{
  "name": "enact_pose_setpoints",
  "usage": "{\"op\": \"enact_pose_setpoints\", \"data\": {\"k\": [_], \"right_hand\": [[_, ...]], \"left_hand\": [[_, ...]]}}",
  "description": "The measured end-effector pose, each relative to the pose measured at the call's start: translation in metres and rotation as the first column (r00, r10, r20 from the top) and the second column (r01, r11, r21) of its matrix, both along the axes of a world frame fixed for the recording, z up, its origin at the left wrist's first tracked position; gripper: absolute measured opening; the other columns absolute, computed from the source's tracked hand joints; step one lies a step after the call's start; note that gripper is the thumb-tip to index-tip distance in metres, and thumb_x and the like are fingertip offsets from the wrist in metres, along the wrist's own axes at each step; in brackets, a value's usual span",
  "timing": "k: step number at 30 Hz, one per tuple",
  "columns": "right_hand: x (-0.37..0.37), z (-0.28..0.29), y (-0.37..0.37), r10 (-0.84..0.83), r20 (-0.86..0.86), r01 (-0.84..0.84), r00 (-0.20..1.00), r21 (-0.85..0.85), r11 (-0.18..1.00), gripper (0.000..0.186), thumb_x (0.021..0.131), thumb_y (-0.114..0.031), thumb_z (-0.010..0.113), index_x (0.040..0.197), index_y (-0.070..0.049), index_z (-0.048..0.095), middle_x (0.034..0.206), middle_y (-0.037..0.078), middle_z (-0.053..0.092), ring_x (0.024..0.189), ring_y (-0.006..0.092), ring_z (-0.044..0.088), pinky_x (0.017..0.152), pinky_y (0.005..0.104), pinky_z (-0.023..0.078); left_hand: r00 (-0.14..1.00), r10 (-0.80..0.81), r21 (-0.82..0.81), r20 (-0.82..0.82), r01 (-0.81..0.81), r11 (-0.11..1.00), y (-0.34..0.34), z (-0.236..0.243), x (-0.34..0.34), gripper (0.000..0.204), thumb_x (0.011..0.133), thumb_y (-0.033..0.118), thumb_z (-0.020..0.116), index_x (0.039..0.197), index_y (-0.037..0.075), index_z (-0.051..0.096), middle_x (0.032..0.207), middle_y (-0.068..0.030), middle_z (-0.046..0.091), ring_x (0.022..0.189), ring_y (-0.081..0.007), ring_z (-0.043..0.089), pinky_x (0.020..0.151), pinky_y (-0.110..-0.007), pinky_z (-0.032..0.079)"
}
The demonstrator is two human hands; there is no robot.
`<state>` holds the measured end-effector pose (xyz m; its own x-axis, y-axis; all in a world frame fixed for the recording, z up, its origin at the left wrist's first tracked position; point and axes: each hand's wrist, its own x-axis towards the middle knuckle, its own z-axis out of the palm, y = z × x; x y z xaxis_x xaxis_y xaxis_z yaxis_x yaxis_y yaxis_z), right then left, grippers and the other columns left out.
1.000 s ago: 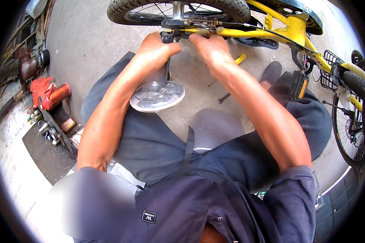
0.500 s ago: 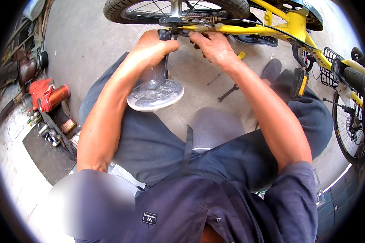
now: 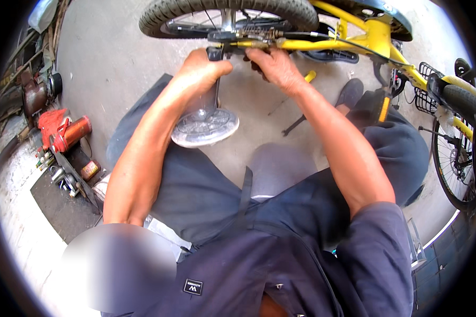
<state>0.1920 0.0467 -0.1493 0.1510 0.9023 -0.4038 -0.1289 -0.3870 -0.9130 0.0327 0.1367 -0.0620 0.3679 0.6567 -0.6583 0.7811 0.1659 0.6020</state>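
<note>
A yellow bicycle frame [image 3: 376, 38] lies across the top, its black-tyred wheel [image 3: 296, 11] at the upper middle. My left hand [image 3: 201, 74] is closed round the dark bracket of a training wheel [image 3: 205, 128], just below the hub. The training wheel is clear, pale plastic and hangs under that hand. My right hand [image 3: 276, 68] reaches up against the yellow tube beside the hub, fingers curled. What those fingertips hold, if anything, is hidden. A bicycle pedal with an orange reflector [image 3: 384, 110] sticks out above my right knee.
On the floor below my right wrist lie a dark wrench [image 3: 293, 126] and a yellow-handled tool [image 3: 310, 76]. At left are a red cylinder [image 3: 72, 133], a red cloth [image 3: 50, 122] and metal parts. Another bicycle wheel [image 3: 455, 164] stands at far right.
The bicycle's wheel and hub have come slightly nearer to me, and both hands have moved with them. The training wheel shows more edge-on. Both hands keep nearly the same hold.
</note>
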Motion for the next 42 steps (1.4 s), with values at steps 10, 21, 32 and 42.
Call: {"op": "enact_pose_setpoints", "data": {"k": [10, 21, 32, 42], "right_hand": [[0.000, 0.010, 0.008, 0.043, 0.027, -0.040, 0.999, -0.125, 0.991, 0.040, 0.088, -0.041, 0.060, 0.097, -0.003, 0.065, 0.081, 0.002, 0.063, 0.060, 0.0088, 0.053, 0.050, 0.0241, 0.041], [0.002, 0.016, 0.001, 0.017, -0.043, -0.025, 0.999, -0.176, 0.984, 0.036, 0.086, -0.040, 0.067, 0.092, -0.004, 0.066, 0.072, -0.001, 0.053, 0.054, 0.0068, 0.042, 0.046, 0.0239, 0.033], [0.001, 0.020, 0.003, -0.003, -0.099, -0.017, 0.995, -0.195, 0.981, 0.035, 0.086, -0.037, 0.068, 0.089, -0.003, 0.064, 0.073, -0.001, 0.052, 0.055, 0.0068, 0.043, 0.046, 0.0240, 0.033], [0.002, 0.019, 0.003, -0.049, -0.270, 0.002, 0.962, -0.172, 0.985, 0.030, 0.085, -0.036, 0.072, 0.086, -0.007, 0.063, 0.069, -0.003, 0.050, 0.055, 0.0065, 0.043, 0.047, 0.0234, 0.033]], "left_hand": [[1.000, -0.028, 0.004, -0.002, 0.028, 1.000, 0.005, 0.011, 0.001, 0.031, 0.075, 0.024, 0.064, 0.088, -0.004, 0.061, 0.067, -0.0043, 0.055, 0.057, -0.0138, 0.049, 0.052, -0.033, 0.039], [0.999, -0.045, 0.002, -0.016, 0.045, 0.999, 0.002, 0.017, 0.001, 0.045, 0.080, 0.037, 0.066, 0.098, -0.003, 0.063, 0.077, -0.0055, 0.059, 0.068, -0.0137, 0.053, 0.060, -0.030, 0.042], [0.968, 0.214, -0.120, -0.128, -0.229, 0.966, 0.006, 0.007, -0.013, 0.029, 0.092, 0.020, 0.053, 0.102, -0.004, 0.064, 0.093, -0.0173, 0.067, 0.074, -0.0216, 0.063, 0.061, -0.035, 0.051], [0.943, 0.333, -0.190, 0.014, -0.324, 0.927, 0.012, -0.010, -0.012, 0.034, 0.094, 0.015, 0.054, 0.114, -0.012, 0.057, 0.107, -0.0242, 0.065, 0.094, -0.0275, 0.066, 0.083, -0.037, 0.056]]}}
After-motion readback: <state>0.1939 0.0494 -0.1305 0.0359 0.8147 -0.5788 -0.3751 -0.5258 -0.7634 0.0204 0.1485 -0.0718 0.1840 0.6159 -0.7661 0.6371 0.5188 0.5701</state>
